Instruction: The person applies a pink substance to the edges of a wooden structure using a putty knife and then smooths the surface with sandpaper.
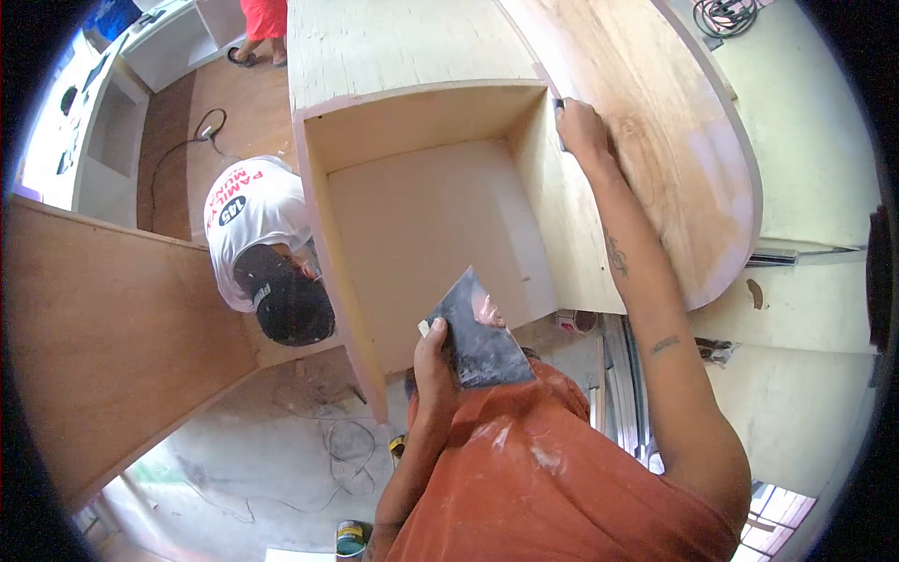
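Note:
My left hand (434, 370) grips a dark flat plate (482, 356) in front of my chest, thumb on top. A dab of pinkish putty (488, 311) sits on the plate's far part, and a small pale piece shows by my thumb. My right hand (582, 129) is stretched forward, fingers closed around a putty knife (560, 108), mostly hidden, at the top edge of an open wooden cabinet box (426, 234). Beside that hand lies a curved wooden panel (674, 150) with pinkish patches along its edge.
A person in a white shirt and dark cap (257, 211) bends close at the cabinet's left. Another person's legs (262, 42) show at the top. A brown panel (112, 337) stands left. Cords (346, 454) and a can (350, 538) are on the floor.

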Demonstrator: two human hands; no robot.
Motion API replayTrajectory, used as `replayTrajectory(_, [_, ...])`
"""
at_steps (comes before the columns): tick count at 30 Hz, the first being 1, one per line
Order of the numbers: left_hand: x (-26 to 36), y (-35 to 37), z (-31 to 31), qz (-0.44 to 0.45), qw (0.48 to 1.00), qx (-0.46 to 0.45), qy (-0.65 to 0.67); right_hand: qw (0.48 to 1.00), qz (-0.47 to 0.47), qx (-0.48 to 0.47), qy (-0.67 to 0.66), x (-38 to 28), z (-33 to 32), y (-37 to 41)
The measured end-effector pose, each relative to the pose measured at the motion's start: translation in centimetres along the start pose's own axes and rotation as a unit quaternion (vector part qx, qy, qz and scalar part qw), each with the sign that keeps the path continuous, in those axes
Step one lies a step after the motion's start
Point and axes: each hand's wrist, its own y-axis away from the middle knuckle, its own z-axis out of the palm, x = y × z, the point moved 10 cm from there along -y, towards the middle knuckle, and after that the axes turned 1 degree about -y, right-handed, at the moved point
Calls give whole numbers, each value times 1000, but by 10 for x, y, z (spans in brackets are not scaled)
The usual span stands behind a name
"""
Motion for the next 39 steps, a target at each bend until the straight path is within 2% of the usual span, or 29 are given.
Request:
replayTrajectory(1, [0, -1, 0, -3, 1000, -8, -6, 998, 10, -62, 1, -3, 2, 4])
replayTrajectory(4, [7, -4, 7, 31, 999, 29, -6, 995, 37, -44, -79, -17, -54, 59])
replayTrajectory(6, [11, -10, 26, 40, 998, 21, 40, 952, -68, 154, -255, -23, -99, 111])
replayTrajectory(8, [7, -18, 37, 38, 996, 20, 78, 919, -66, 148, -358, -35, -130, 179])
replayTrajectory(10, [1, -27, 54, 26, 989, -34, 141, 888, -204, 167, -377, -48, -147, 248])
replayTrajectory(12, [2, -23, 69, 28, 995, -4, 99, 832, -362, 175, -383, -78, -154, 288])
replayTrajectory(13, [9, -19, 81, 46, 997, -36, 54, 835, -353, 178, -382, -66, -146, 296])
replayTrajectory(14, [14, -12, 95, 65, 995, -68, 10, 858, -379, 98, -333, -66, -118, 304])
replayTrajectory(15, [21, -3, 101, 99, 993, -48, -31, 871, -402, 20, -280, -68, -89, 314])
replayTrajectory(16, [21, 3, 103, 98, 993, -52, -34, 873, -399, 24, -280, -65, -81, 319])
replayTrajectory(17, [27, 11, 101, 119, 991, -42, -39, 924, -257, -24, -281, -41, -57, 306])
replayTrajectory(18, [33, 17, 96, 141, 988, -32, -46, 952, -108, -72, -276, -13, -28, 301])
replayTrajectory(19, [23, 9, 82, 119, 991, -44, -42, 963, -37, -150, -219, 13, 13, 303])
replayTrajectory(20, [17, 8, 76, 117, 991, -47, -47, 963, -32, -147, -222, 23, 44, 305])
replayTrajectory(22, [7, 9, 59, 119, 993, -20, -9, 962, 63, -246, -101, 59, 119, 315])
replayTrajectory(24, [-1, 14, 36, 125, 992, 11, -18, 958, 101, -252, -94, 71, 135, 315])
replayTrajectory(26, [-3, 24, 27, 142, 989, -11, -41, 953, 136, -255, -87, 84, 152, 322])
replayTrajectory(28, [-9, 33, 14, 123, 992, 1, -40, 924, 272, -204, -175, 116, 168, 339])
replayTrajectory(29, [-15, 36, 8, 105, 994, 12, -36, 923, 275, -203, -176, 125, 178, 348])
replayTrajectory(31, [-26, 42, -8, 86, 996, 20, -31, 853, 346, -59, -386, 146, 180, 379])
replayTrajectory(32, [-31, 44, -14, 69, 997, 26, -25, 851, 350, -57, -387, 146, 180, 392])
replayTrajectory(34, [-36, 48, -13, 65, 997, 24, -18, 733, 401, -20, -549, 146, 189, 416])
replayTrajectory(38, [-40, 54, -18, 53, 998, -5, -21, 720, 466, -45, -512, 155, 201, 421])
replayTrajectory(39, [-39, 56, -16, 52, 998, -3, -26, 776, 431, -68, -456, 150, 203, 404])
